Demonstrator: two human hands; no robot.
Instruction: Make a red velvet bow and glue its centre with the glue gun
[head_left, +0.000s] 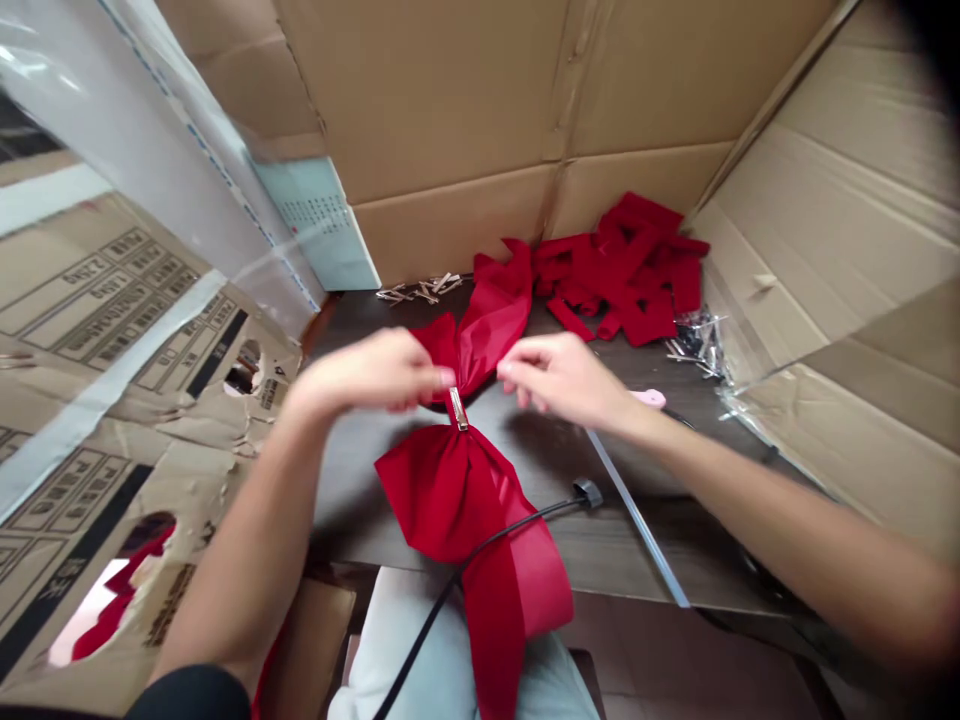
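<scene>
A large red fabric bow (442,490) lies over the table's front edge, its tails hanging over my lap. A silver metal hair clip (458,408) sits at its gathered middle. My left hand (382,370) is closed at the clip's upper end, thumb pressed on the red band there. Just right of the bow's far part, my right hand (559,375) is closed with thumb and fingertips together; whatever is between them is too small or blurred to tell. The far red loops (495,310) stand up behind both hands.
Rolled red fabric pieces (630,265) are heaped at the back right, beside a bag of clips (697,345). Loose clips (424,289) lie at the back. A black cable (517,525) crosses the bow. A clear stick (637,520) rests on the right. Cardboard walls (450,100) surround the table.
</scene>
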